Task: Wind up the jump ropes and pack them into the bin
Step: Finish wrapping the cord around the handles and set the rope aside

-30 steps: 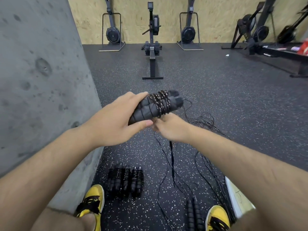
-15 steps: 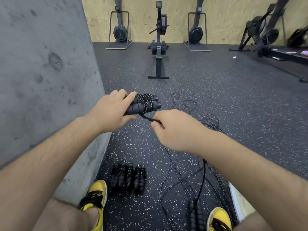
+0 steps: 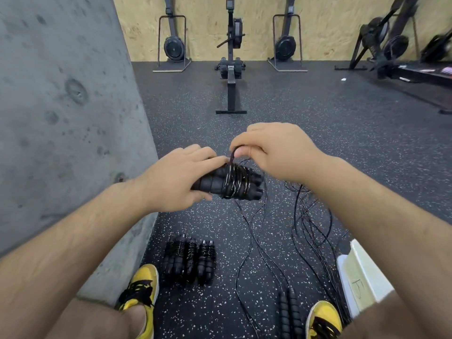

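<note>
My left hand [image 3: 179, 178] grips the paired black foam handles of a jump rope [image 3: 234, 184], with cord wound in several turns round their middle. My right hand [image 3: 274, 150] is just above the handles and pinches the cord's free stretch, pulled up over the bundle. Three wound ropes [image 3: 189, 261] lie side by side on the floor by my left shoe. Loose black cords [image 3: 305, 231] trail over the floor under my right arm. Another pair of handles [image 3: 288, 314] lies between my shoes. The white bin [image 3: 362, 277] shows at the lower right, partly hidden by my right arm.
A grey concrete wall [image 3: 61, 106] runs along the left. My yellow shoes [image 3: 141, 287] stand on the speckled black rubber floor. A rowing machine [image 3: 231, 69] stands ahead, with more machines along the far wooden wall and at the right.
My right hand rose from below the handles to above them, carrying the cord over the bundle. The handles dropped lower in view and more turns sit on them.
</note>
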Motion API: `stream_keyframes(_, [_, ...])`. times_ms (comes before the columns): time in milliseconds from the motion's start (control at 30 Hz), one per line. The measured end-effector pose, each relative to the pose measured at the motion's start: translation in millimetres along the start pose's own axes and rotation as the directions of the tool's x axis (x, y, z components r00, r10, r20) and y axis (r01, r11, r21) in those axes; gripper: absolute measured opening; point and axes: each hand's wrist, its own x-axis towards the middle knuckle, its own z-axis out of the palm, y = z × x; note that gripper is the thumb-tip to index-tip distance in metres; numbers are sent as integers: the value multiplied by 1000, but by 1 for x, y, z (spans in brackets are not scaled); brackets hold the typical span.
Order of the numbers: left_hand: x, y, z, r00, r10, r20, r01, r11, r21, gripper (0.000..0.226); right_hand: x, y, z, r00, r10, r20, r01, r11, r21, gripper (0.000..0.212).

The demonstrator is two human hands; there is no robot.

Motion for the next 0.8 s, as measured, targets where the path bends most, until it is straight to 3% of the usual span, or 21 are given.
stream_keyframes(100, [0,11,-4,1000,15,6,-14,988,-153,75,3,10,2,988,131,81,-149,941,305,14])
stream_keyframes(233, [1,25,-12,994,-103,-45,74,901,-426,67,-2,15,12,950,217,224,-311,706,636,11])
stream_keyframes(267, [2,25,-15,984,-157,-89,98,881,-463,65,-5,10,16,925,234,300,-377,670,640,17])
stream_keyframes(333, [3,21,-16,965,-217,-147,133,888,-441,60,-8,-8,29,868,245,432,-463,713,526,26])
stream_keyframes(433, [5,7,-7,958,-257,-128,209,931,-300,65,-10,-44,49,838,243,488,-482,748,455,33])
stream_keyframes(567, [7,-11,2,937,-334,-100,313,932,-181,71,-10,-69,60,808,291,512,-571,604,557,30])
stream_keyframes(700, [5,-23,8,918,-388,-84,386,922,-38,66,-13,-78,47,814,244,527,-505,746,434,36])
stream_keyframes(800, [2,-30,12,915,-401,-51,403,915,25,61,-16,-81,20,868,215,448,-389,855,344,32])
